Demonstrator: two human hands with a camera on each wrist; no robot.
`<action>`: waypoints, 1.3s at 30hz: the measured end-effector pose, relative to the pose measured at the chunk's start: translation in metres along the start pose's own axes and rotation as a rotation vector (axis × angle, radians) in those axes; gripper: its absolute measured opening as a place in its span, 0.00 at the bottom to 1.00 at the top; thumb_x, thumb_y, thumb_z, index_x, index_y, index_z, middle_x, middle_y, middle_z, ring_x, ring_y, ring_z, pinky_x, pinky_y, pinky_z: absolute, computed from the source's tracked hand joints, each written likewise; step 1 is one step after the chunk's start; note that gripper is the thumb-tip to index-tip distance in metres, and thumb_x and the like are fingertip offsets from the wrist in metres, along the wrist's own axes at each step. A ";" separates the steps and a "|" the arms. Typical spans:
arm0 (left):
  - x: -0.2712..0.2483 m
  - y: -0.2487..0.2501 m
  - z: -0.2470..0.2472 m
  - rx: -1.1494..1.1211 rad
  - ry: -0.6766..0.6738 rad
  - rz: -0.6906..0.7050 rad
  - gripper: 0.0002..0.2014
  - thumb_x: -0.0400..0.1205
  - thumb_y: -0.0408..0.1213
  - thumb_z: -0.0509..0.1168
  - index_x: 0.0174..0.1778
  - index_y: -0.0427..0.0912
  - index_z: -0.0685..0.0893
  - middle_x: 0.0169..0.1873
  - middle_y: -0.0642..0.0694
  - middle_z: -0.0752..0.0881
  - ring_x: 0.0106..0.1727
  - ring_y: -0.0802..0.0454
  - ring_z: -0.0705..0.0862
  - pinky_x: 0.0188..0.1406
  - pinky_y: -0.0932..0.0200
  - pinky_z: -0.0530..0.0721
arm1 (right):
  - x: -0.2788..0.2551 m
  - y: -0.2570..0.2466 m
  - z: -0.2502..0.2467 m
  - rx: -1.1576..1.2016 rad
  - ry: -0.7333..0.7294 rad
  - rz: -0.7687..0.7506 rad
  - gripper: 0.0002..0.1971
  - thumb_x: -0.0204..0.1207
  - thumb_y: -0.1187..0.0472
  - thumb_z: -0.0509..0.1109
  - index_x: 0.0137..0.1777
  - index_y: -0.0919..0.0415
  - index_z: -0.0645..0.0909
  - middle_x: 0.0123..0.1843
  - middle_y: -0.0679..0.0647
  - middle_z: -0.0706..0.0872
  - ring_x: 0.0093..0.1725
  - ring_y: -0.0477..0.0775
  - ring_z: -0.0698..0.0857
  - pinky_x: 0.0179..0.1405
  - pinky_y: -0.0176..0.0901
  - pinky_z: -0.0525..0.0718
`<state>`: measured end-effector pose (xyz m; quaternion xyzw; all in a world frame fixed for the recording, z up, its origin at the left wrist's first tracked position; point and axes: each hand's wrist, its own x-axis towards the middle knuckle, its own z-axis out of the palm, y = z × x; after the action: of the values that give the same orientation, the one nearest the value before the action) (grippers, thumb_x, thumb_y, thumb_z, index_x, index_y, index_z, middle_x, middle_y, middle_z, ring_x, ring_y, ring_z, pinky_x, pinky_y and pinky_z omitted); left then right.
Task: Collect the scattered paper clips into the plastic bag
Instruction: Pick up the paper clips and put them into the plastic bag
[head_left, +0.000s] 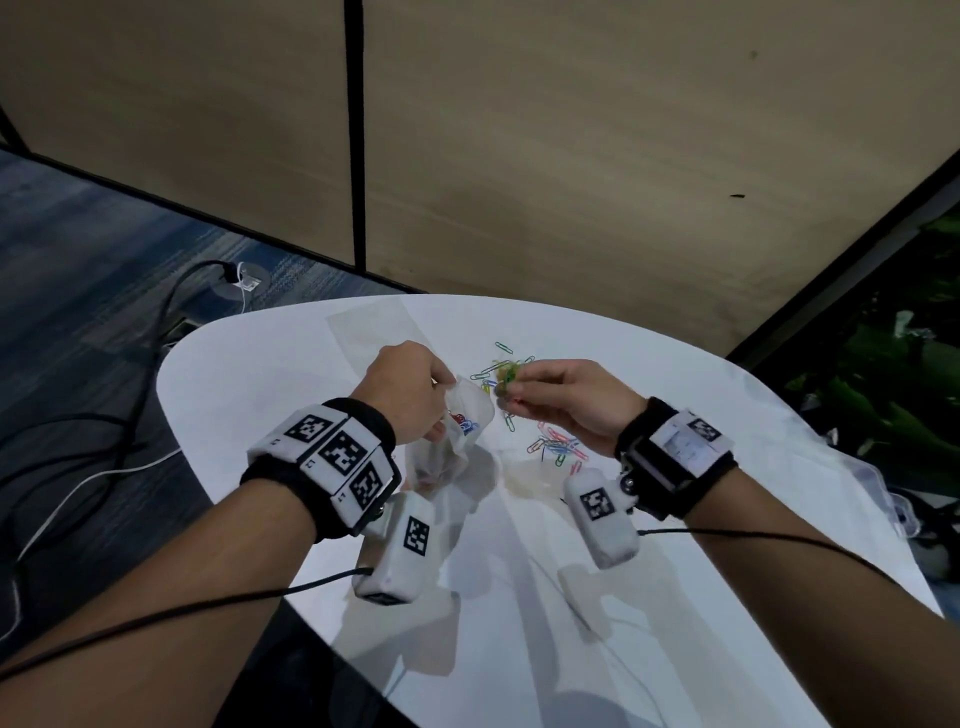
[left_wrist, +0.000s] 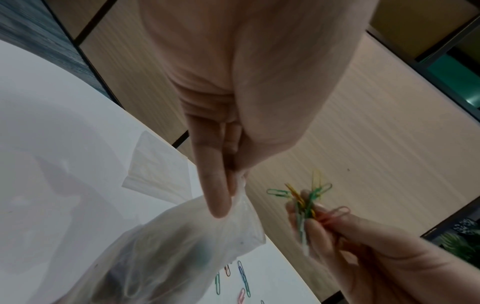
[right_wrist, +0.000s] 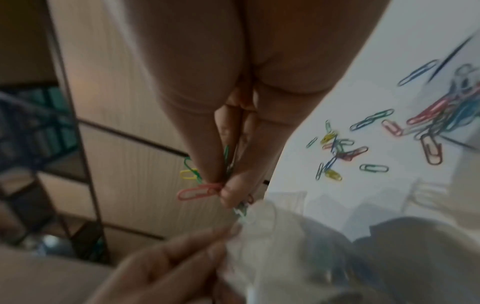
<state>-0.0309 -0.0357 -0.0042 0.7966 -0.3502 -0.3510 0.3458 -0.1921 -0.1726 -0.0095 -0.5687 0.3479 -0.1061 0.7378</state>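
Observation:
My left hand (head_left: 415, 389) pinches the rim of a clear plastic bag (head_left: 457, 431) and holds it up above the white table (head_left: 675, 571); some clips show inside the bag (left_wrist: 155, 257). My right hand (head_left: 561, 395) pinches a bunch of green, yellow and red paper clips (head_left: 508, 378) just to the right of the bag's mouth. In the left wrist view the bunch (left_wrist: 306, 199) sticks up from the right hand's fingers (left_wrist: 324, 230). In the right wrist view the held clips (right_wrist: 200, 185) hang above the bag (right_wrist: 272, 236). Several loose clips (head_left: 558, 447) lie on the table.
A second flat clear bag (head_left: 374, 332) lies at the table's far side. More loose clips (right_wrist: 335, 152) are scattered under my right hand. Cables (head_left: 130, 364) run over the carpet at left. Wooden panels (head_left: 571, 156) stand behind the table, plants (head_left: 893, 395) at right.

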 end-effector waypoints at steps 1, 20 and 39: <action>0.000 -0.001 0.000 0.000 -0.002 0.004 0.12 0.86 0.26 0.62 0.61 0.34 0.88 0.38 0.34 0.90 0.35 0.37 0.94 0.45 0.44 0.95 | -0.001 0.002 0.010 -0.058 -0.005 -0.012 0.07 0.75 0.77 0.71 0.53 0.76 0.85 0.46 0.65 0.90 0.42 0.56 0.91 0.48 0.40 0.90; -0.002 -0.001 0.014 0.137 -0.002 0.098 0.13 0.85 0.29 0.65 0.61 0.39 0.91 0.53 0.37 0.92 0.51 0.38 0.92 0.57 0.45 0.91 | 0.018 0.021 0.061 -0.608 0.230 0.057 0.09 0.75 0.73 0.68 0.43 0.63 0.90 0.39 0.60 0.88 0.38 0.55 0.86 0.54 0.50 0.90; 0.009 -0.023 -0.025 0.079 0.108 0.032 0.14 0.83 0.26 0.62 0.56 0.42 0.91 0.52 0.34 0.89 0.47 0.36 0.92 0.55 0.45 0.92 | 0.125 0.035 -0.053 -1.207 0.400 0.246 0.27 0.87 0.50 0.55 0.84 0.56 0.61 0.85 0.56 0.64 0.82 0.60 0.65 0.81 0.49 0.62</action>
<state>0.0014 -0.0237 -0.0121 0.8218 -0.3571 -0.2877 0.3382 -0.1425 -0.2707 -0.0958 -0.8087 0.5398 0.0895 0.2161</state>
